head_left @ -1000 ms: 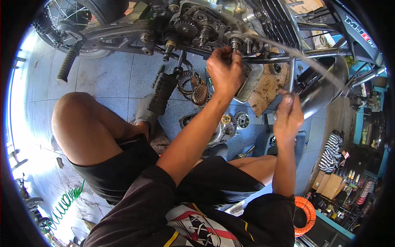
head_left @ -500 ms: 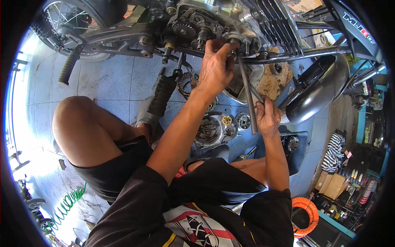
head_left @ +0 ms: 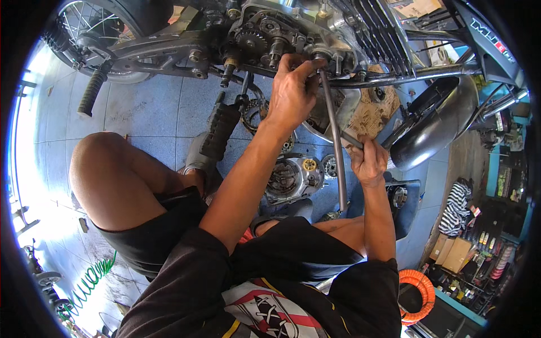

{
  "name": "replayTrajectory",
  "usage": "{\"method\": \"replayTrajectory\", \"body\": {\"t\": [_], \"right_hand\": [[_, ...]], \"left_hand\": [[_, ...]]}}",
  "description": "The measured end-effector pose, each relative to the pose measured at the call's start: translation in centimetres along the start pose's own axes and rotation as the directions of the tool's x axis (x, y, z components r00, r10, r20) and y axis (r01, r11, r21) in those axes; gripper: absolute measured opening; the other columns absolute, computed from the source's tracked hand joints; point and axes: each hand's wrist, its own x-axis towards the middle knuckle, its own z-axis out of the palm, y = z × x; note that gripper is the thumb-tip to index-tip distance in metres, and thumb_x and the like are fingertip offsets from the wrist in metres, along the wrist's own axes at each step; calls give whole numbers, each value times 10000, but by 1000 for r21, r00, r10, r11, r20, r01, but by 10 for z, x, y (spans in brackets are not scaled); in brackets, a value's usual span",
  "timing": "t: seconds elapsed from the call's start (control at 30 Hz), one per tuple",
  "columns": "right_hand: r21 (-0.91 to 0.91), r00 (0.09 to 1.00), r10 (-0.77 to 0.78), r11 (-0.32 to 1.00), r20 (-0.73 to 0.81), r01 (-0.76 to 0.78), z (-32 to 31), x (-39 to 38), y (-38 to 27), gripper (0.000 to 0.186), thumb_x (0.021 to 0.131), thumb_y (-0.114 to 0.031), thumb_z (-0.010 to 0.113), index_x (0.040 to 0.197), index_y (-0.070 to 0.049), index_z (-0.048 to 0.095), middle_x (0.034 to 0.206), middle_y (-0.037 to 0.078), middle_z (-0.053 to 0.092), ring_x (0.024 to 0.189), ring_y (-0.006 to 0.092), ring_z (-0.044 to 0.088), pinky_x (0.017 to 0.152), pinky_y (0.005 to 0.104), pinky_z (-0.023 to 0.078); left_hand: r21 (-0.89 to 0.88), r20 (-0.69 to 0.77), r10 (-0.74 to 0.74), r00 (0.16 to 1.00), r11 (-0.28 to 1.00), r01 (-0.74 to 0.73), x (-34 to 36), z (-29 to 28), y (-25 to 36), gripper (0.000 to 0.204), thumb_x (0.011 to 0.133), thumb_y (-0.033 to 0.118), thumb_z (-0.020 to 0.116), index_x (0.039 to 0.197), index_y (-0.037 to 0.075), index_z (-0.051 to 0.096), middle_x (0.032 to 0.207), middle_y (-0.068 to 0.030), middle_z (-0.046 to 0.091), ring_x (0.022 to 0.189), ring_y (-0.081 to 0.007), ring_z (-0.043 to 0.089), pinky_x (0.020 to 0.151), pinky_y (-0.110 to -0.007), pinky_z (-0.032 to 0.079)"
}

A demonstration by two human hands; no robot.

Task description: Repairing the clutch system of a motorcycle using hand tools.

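The opened motorcycle engine, with its gears showing, is at the top middle. My left hand is closed at its lower right part, fingers around the round head of a long grey metal bar wrench. The bar hangs from the engine toward me, its lower end free. Beside it, my right hand grips the end of a shorter dark flat bar that runs up behind the long one; its far end is hidden.
A removed engine cover and a small round gear part lie on the blue tiles. Oily cardboard sits under the engine. A front wheel fender stands right, near a blue bin. The footpeg juts toward me.
The long bar's lower end has swung toward me and slightly left. My left hand has shifted a little left with its fingers still at the head. My right hand has barely moved.
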Motion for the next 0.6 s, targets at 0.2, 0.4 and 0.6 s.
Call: {"method": "replayTrajectory", "body": {"t": [0.2,0.4,0.6], "right_hand": [[17,999,-5,1000,-33,5,2,1,3,263,921,-187,678,1028,47,622,727,130,641,540,286,617,469,376,481],[8,1000,11,1000,1,-11,2,2,2,276,915,-186,690,1041,47,614,732,139,640,539,299,616,465,385,474],[47,999,47,998,21,-48,3,4,2,234,911,-160,687,983,54,623,716,129,634,534,287,611,470,377,476]], "left_hand": [[-41,-5,-29,1000,999,29,1,2,-2,392,773,-25,699,1125,143,730,1033,-131,639,804,-295,667,735,-375,532],[-100,33,-71,997,992,74,3,1,-1,388,755,-53,666,1109,98,718,1028,-177,623,910,-368,653,799,-414,538],[-49,-36,-20,999,999,18,2,3,-2,347,754,-9,733,1082,105,733,936,-117,676,763,-271,684,682,-342,530]]}}
